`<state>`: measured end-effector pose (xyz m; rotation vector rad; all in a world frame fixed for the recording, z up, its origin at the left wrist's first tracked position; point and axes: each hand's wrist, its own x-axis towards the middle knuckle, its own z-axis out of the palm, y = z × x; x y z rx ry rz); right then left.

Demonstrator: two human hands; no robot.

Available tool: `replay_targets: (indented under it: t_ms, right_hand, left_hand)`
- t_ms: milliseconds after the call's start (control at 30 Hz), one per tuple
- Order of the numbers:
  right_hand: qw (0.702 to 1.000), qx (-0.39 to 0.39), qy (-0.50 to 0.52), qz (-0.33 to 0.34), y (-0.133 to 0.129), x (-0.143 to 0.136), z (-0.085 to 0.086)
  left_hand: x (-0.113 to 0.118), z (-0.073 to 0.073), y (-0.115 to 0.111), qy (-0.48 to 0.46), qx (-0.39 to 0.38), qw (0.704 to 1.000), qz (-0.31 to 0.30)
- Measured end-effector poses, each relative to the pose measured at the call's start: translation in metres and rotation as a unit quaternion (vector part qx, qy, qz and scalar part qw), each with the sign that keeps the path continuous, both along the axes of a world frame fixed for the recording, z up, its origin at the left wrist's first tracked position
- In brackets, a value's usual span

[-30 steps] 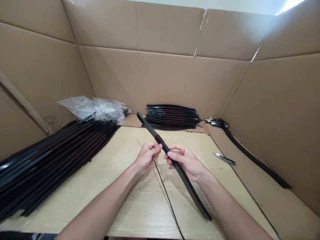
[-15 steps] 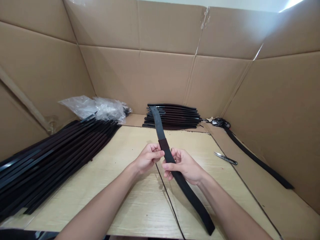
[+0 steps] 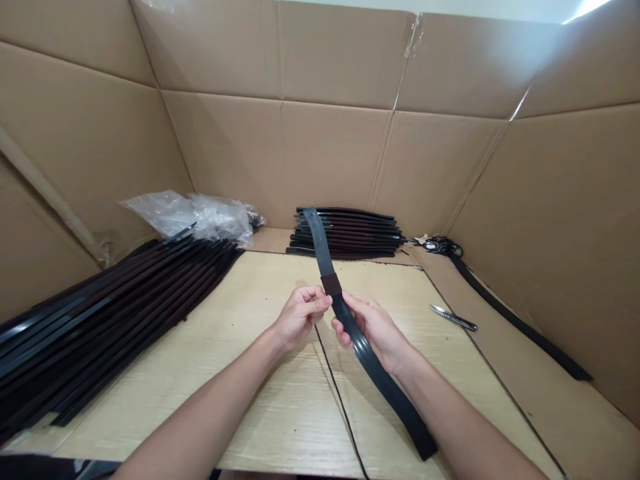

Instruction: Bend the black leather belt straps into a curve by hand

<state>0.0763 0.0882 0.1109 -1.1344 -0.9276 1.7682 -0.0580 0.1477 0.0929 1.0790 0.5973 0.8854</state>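
Observation:
A long, curved black strip (image 3: 391, 393) slants across the middle of the view, with a dark brown band (image 3: 331, 285) around its upper half. Just below that band my right hand (image 3: 370, 328) is closed on the strip, thumb along its edge. My left hand (image 3: 303, 313) is closed in a pinch at the strip's left edge, beside the band. A thin dark cord (image 3: 336, 393) runs from under my left fingers down to the table's front edge. The cord's upper end is hidden by the fingers.
Many long dark strips (image 3: 125, 320) lie piled at left, below clear plastic bags (image 3: 210, 217). Another stack of strips (image 3: 355, 233) sits at the back. Thread snips (image 3: 453, 318) and a single black strip (image 3: 520, 320) lie at right. Cardboard walls (image 3: 330, 147) surround the table.
The strip has twisted in my right hand, so a glossy face now shows below the band. My right thumb has shifted up toward the band. My left hand has stayed nearly in place.

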Motion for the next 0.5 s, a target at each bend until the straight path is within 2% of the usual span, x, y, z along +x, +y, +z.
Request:
replay_targets:
  t_ms: [133, 233, 367, 500]
  right_hand:
    - [0.999, 0.047, 0.01, -0.011, 0.0017, 0.003, -0.0012]
    - [0.998, 0.054, 0.011, -0.023, 0.0029, 0.0054, -0.0018]
    - [0.997, 0.063, 0.002, -0.035, 0.0042, 0.0053, -0.0019]
    - [0.998, 0.063, -0.022, -0.018, 0.0027, 0.0039, -0.0024]
  left_hand:
    - [-0.0009, -0.0005, 0.0052, -0.011, -0.004, 0.999, 0.041]
    - [-0.002, -0.0003, 0.0082, -0.004, 0.003, 0.998, 0.063]
    - [-0.0026, -0.001, 0.0084, 0.016, 0.019, 0.998, 0.053]
    - [-0.0025, -0.0032, 0.0089, 0.018, 0.017, 0.999, 0.038]
